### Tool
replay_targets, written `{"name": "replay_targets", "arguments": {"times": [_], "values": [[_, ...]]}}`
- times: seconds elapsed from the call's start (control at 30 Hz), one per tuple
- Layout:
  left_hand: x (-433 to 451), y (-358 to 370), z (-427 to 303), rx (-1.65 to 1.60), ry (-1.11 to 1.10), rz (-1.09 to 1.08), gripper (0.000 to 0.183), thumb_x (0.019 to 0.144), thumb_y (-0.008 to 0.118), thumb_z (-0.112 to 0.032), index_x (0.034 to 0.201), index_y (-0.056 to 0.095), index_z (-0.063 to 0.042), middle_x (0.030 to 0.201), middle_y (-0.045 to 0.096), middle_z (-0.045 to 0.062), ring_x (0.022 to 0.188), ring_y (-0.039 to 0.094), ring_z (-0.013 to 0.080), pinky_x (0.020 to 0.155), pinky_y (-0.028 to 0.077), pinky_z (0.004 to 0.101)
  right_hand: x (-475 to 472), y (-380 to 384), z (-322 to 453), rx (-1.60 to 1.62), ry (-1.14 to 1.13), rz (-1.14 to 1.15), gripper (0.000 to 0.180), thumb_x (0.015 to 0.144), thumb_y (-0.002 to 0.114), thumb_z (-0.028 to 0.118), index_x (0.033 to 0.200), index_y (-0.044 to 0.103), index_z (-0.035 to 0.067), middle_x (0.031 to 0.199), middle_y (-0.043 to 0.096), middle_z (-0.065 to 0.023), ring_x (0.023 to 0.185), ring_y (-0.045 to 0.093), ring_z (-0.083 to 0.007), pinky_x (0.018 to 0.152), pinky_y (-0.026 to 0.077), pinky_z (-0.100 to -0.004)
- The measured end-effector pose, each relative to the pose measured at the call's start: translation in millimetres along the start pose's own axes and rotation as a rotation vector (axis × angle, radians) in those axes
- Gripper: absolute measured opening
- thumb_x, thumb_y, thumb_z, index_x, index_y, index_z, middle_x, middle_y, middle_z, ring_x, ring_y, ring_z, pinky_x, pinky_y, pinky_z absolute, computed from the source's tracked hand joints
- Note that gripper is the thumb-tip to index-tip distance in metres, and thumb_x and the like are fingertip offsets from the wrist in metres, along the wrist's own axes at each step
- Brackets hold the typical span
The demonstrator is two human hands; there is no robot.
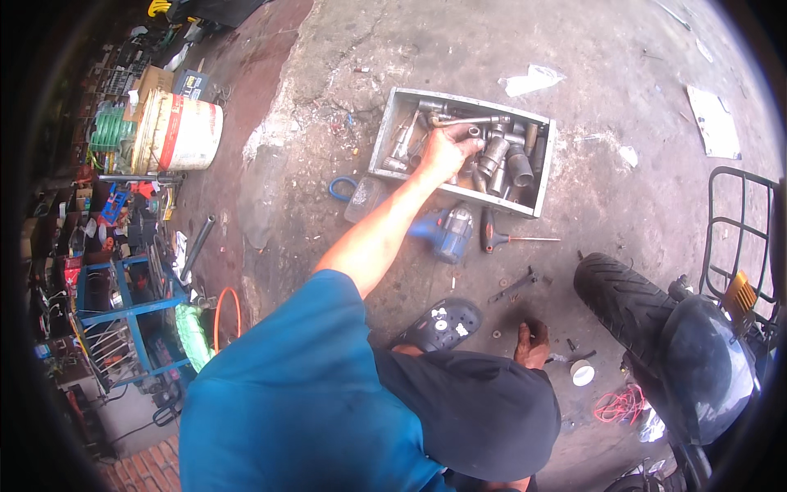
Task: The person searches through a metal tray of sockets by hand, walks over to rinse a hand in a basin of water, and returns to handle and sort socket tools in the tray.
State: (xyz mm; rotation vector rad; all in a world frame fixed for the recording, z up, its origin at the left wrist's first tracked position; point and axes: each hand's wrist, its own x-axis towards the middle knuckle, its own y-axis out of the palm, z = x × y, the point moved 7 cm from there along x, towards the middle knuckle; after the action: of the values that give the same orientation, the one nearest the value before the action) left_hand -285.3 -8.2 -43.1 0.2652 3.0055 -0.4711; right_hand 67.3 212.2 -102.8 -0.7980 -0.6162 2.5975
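My left hand (447, 150) reaches into a metal tray (382, 132) of sockets and pinches a small steel socket (473, 132) between thumb and fingers. Beside those fingers a steel wrench (470, 120) lies across the pile. Larger sockets (520, 167) fill the tray's right half. Just below the tray, a blue cordless power tool (454, 237) and a screwdriver (492, 234) with a black and orange handle rest on the floor. My right hand (532, 345) is low beyond my knee, fingers curled; whether it holds anything is hidden. A long bolt (515, 285) lies above it.
A tyre (621, 301) and dark glossy bodywork (707, 369) stand at right, near a black metal rack (741, 212). A white cup (581, 372) and red wire (618, 404) lie lower right. At left are a stained bucket (190, 132) and a blue metal frame (132, 313).
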Motion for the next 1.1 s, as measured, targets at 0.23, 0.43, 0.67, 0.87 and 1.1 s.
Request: {"name": "replay_targets", "arguments": {"times": [0.23,0.43,0.67,0.87,1.1], "values": [[-42.4,-5.3,-37.7,-0.14,0.138,0.042,0.028,0.078,0.065,-0.008,0.104,0.059,0.0,0.096,0.062,0.006,0.088,0.056,0.0112,0.078,0.046,0.0239,3.3,8.6,5.6,-0.025,-0.019,0.033,0.03,0.08,0.057,0.022,0.098,0.056,-0.002,0.09,0.058,-0.0201,0.082,0.057,-0.0332,0.074,0.044,-0.039],[-135.0,28.4,-100.5,0.111,0.356,0.167,0.033,0.071,0.073,-0.02,0.097,0.061,-0.003,0.085,0.062,0.01,0.079,0.06,0.0177,0.068,0.048,0.0281,1.4,11.1,108.8,0.119,-0.264,0.017,0.05,0.079,0.062,0.026,0.118,0.044,0.0,0.109,0.049,-0.0184,0.1,0.05,-0.031,0.083,0.04,-0.0382],[-184.6,68.7,-60.0,0.024,0.172,0.352,0.03,0.075,0.069,-0.018,0.097,0.058,-0.001,0.082,0.059,0.01,0.079,0.058,0.0188,0.069,0.046,0.0305,3.7,43.9,116.5,0.259,-0.451,0.167,0.027,0.088,0.051,0.024,0.098,0.052,-0.001,0.088,0.056,-0.0174,0.083,0.057,-0.0312,0.072,0.043,-0.0351],[-98.6,-20.0,-40.4,0.1,0.073,0.015,0.03,0.081,0.062,-0.025,0.101,0.057,-0.002,0.086,0.064,0.008,0.08,0.06,0.0147,0.07,0.048,0.0276,-11.8,32.0,14.2,0.35,0.108,0.096,0.023,0.086,0.055,0.023,0.087,0.052,0.0,0.064,0.053,-0.0079,0.059,0.053,-0.0188,0.055,0.041,-0.03],[-1.4,-30.0,2.5,0.847,0.092,-0.076,0.053,0.076,0.061,-0.023,0.122,0.044,-0.002,0.12,0.047,0.018,0.112,0.044,0.0309,0.094,0.036,0.04,-15.1,13.7,-21.1,0.398,0.281,0.049,0.029,0.081,0.063,0.03,0.078,0.051,0.004,0.053,0.046,-0.0015,0.044,0.043,-0.0104,0.042,0.033,-0.0261]]}}
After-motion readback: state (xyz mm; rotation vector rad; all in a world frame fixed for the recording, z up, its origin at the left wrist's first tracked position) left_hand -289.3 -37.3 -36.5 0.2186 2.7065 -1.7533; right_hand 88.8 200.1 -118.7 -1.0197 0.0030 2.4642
